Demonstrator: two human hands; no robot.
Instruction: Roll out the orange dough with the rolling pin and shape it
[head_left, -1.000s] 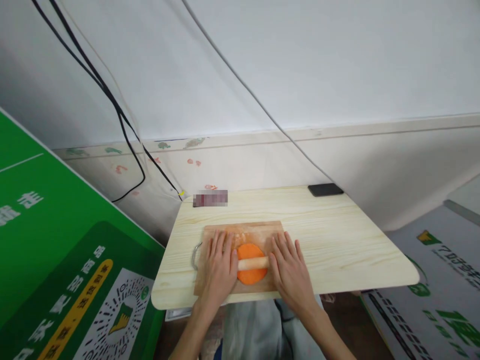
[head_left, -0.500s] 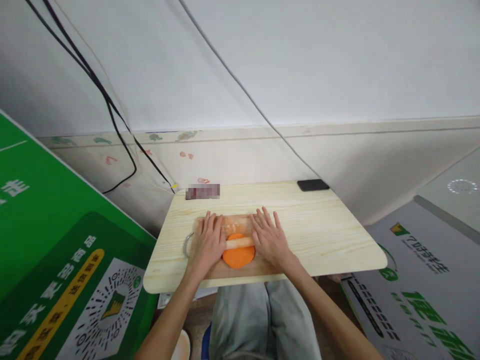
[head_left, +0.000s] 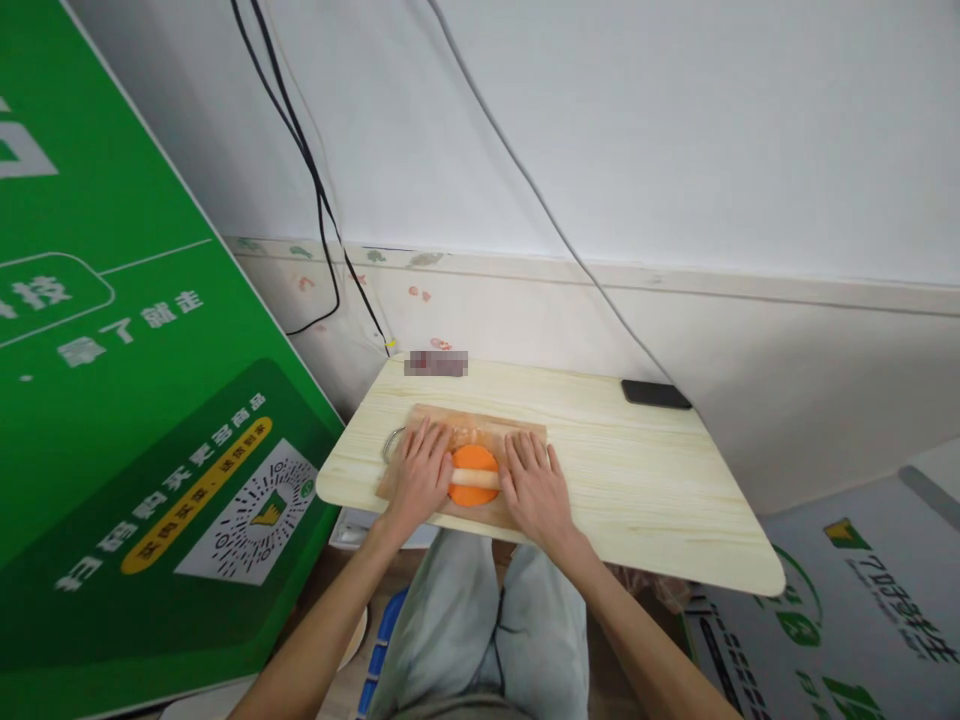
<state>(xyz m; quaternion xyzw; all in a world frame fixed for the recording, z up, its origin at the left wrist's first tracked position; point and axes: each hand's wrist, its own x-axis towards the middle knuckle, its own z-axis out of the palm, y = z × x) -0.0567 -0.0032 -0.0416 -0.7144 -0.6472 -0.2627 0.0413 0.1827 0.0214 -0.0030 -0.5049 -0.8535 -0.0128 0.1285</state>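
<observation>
A round, flat sheet of orange dough (head_left: 466,496) lies on a wooden board (head_left: 480,413). Across the dough's middle runs a pale rolling pin (head_left: 476,479), its two ends hidden beneath my hands. My left hand (head_left: 423,470) lies flat over the left end, fingers stretched forward over the board. Over the right end rests my right hand (head_left: 537,485), palm down with the fingers outstretched and slightly spread. Neither hand is wrapped round the pin. A metal handle (head_left: 390,443) sticks out at the board's left side.
The board rests on a light wood-grain table (head_left: 637,490) against the wall. A black phone (head_left: 656,394) lies at the back right, a blurred-out item (head_left: 436,363) at the back left. Green panel (head_left: 172,420) stands left; grey printed panel (head_left: 840,610) stands right. Cables (head_left: 319,190) hang along the wall.
The rolling pin and both hands have come back towards me, from the dough's far half to its middle. The camera view has tilted and shifted.
</observation>
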